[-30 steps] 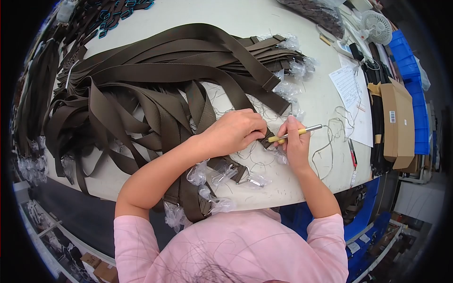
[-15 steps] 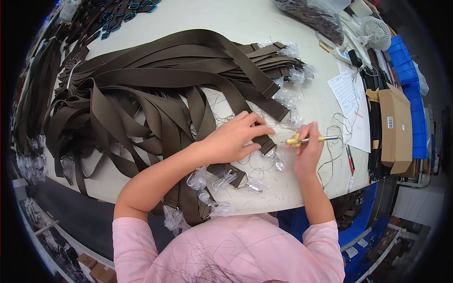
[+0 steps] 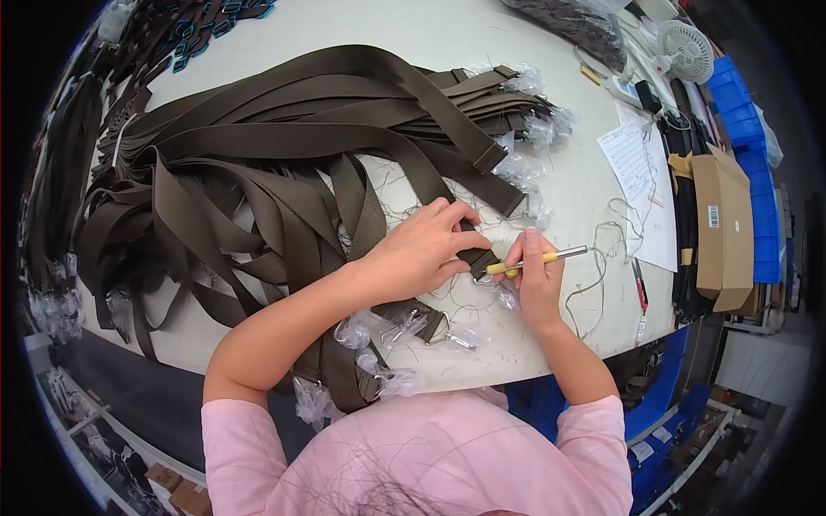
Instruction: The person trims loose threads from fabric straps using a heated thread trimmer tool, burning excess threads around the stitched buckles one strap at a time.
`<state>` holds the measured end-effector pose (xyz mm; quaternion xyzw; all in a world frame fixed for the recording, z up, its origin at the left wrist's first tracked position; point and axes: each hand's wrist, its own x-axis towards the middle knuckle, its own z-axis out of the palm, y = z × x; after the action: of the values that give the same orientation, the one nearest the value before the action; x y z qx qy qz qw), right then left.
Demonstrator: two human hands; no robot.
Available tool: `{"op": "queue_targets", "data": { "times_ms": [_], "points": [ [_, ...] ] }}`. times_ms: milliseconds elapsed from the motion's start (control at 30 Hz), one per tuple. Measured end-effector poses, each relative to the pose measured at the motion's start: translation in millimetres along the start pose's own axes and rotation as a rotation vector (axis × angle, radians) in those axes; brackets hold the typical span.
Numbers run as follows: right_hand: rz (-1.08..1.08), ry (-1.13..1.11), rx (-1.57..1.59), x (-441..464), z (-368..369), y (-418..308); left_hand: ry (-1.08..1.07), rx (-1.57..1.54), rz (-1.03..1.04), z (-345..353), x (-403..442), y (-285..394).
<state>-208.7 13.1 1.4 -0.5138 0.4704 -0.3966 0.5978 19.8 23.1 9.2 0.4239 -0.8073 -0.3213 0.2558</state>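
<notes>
Pinched in a worker's right hand (image 3: 539,288), a yellow tool (image 3: 552,257) met the end of a dark brown strap (image 3: 478,259) just beyond the fingertips. Opposite, the left hand (image 3: 423,247), thumb and forefinger parted, rested on that strap above a white table (image 3: 370,21).

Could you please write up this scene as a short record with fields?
Left hand: thumb and forefinger apart, at the end of a dark strap
Right hand: gripping a tool with yellow and metal parts, beside that strap end
Pile: many dark straps, left and beyond
Surface: pale table
Right side: written paper, cardboard box, small fan
</notes>
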Motion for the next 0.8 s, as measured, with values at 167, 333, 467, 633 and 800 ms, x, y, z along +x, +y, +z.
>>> {"op": "queue_targets", "data": {
  "times_ms": [167,333,467,633,800],
  "points": [
    [0.0,0.001,-0.001,-0.6,2.3,-1.8,0.019,-0.022,0.0,1.4,-0.2,-1.4],
    [0.003,0.0,-0.042,-1.0,1.6,-1.7,0.018,-0.028,-0.005,2.0,0.2,-2.7],
    [-0.008,0.004,-0.02,-0.6,2.8,-1.3,0.023,-0.033,-0.007,1.5,0.1,-2.2],
    [-0.004,-0.007,-0.036,-1.2,1.4,-1.1,0.022,-0.046,-0.011,1.6,-0.2,-3.3],
    [0.005,-0.001,0.013,-1.0,2.8,-0.8,0.011,-0.034,-0.005,1.6,-0.1,-4.4]
  ]
}}
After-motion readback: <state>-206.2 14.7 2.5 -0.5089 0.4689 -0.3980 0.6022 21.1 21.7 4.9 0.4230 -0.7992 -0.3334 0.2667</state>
